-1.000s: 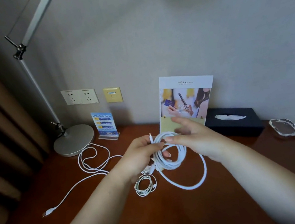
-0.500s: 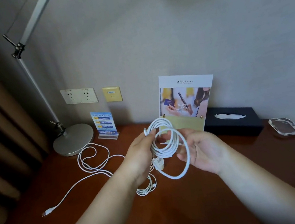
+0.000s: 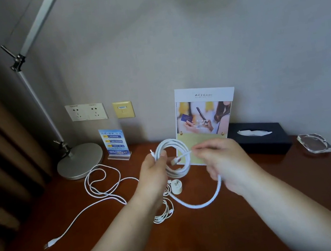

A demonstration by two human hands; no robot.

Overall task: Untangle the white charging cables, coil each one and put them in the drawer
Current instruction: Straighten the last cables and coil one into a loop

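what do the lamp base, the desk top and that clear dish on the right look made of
Lamp base: likely metal, matte silver-grey with a soft sheen. Desk top: reddish-brown wood or veneer, smooth, faintly glossy. Clear dish: thick glass or acrylic, see-through with bright faceted edges; I cannot tell which.

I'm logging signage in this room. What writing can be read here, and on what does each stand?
Nothing can be quoted reliably.
Tall picture card: Chinese characters across its white top, too blurred.
Blue stand-up sign: heading and rows of small print, blurred.
Yellow wall plate: small blue label, too small.
Socket panel: tiny marks on top edge, unreadable.
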